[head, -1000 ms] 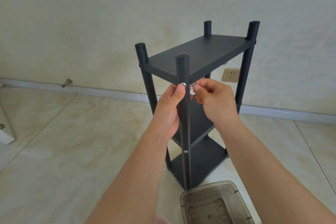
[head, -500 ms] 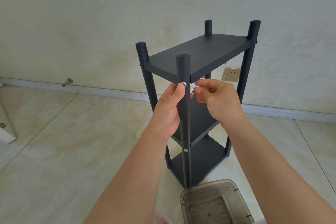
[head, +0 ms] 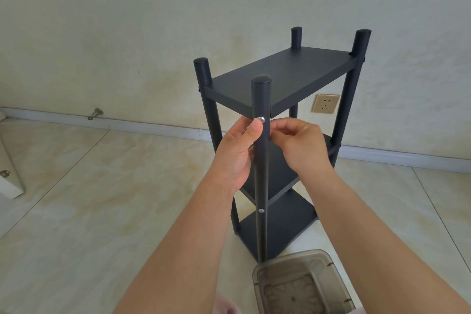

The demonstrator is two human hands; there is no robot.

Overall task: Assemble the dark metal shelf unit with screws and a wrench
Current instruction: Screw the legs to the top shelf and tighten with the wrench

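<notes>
The dark metal shelf unit (head: pixel 280 76) stands upright on the floor with three shelves between its posts. My left hand (head: pixel 237 153) grips the nearest post (head: pixel 261 94), and its thumb tip touches a silver screw head (head: pixel 260 119) just below the top shelf. My right hand (head: pixel 300 145) is right of that post at the same height. Its fingers are curled and pinch something small against the post, which they hide. A second screw (head: pixel 261 210) sits lower on the same post.
A translucent brown plastic box (head: pixel 300 285) sits on the floor just in front of the shelf's foot. On the wall behind are an outlet (head: pixel 325 104) and a door stop (head: pixel 95 113). A white object (head: pixel 7 181) lies at the far left on the tiled floor.
My right hand's fingers have shifted slightly beside the post, and the small silver piece seen between them earlier is now covered. The left hand and the shelf stay put.
</notes>
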